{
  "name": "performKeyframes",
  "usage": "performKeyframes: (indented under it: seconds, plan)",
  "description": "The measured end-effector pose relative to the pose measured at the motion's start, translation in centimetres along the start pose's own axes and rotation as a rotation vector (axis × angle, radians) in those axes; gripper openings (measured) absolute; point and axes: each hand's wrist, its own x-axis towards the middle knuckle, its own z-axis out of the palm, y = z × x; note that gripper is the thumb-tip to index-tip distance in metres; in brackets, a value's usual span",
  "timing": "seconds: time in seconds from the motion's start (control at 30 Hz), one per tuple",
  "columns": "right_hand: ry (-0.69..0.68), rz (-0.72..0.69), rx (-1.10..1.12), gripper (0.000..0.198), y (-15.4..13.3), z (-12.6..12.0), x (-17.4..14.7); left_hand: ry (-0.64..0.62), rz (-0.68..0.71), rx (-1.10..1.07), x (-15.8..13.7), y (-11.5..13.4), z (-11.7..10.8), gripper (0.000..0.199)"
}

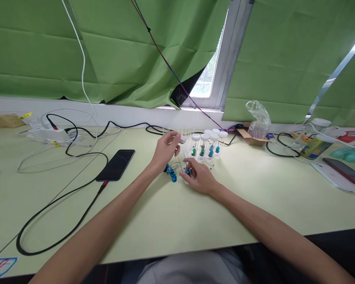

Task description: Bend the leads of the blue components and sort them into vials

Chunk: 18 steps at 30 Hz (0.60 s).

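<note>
My left hand (168,146) is closed, its fingertips pinching a white cap (182,139). Just below and to the right, my right hand (199,176) curls around a clear vial (185,157) that stands uncapped, with a blue-headed piece with metal prongs inside. Between my wrists, several loose blue-headed pieces (172,173) lie in a small heap on the table. Behind my right hand stand several white-capped vials (205,148) holding green or blue pieces. Some clear empty-looking tubes (185,129) are partly hidden behind my left hand.
A black phone (115,165) with a charging cable (85,223) lies to the left, near a white power strip (51,135). At the back right is a cardboard box (252,137) with a plastic bag (258,118). Two more phones (335,177) lie at the far right.
</note>
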Motion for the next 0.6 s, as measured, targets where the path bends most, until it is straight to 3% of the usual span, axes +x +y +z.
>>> performKeyframes:
  seconds: [0.2, 0.6]
  plan:
    - [0.063, 0.005, -0.034, 0.036, -0.1, -0.1, 0.1, 0.072, -0.054, -0.035, -0.7, -1.6, -0.5, 0.034]
    - [0.063, -0.021, -0.063, 0.044, -0.2, -0.5, 0.1, 0.126, 0.100, 0.170, -2.1, -1.5, -0.1, 0.025]
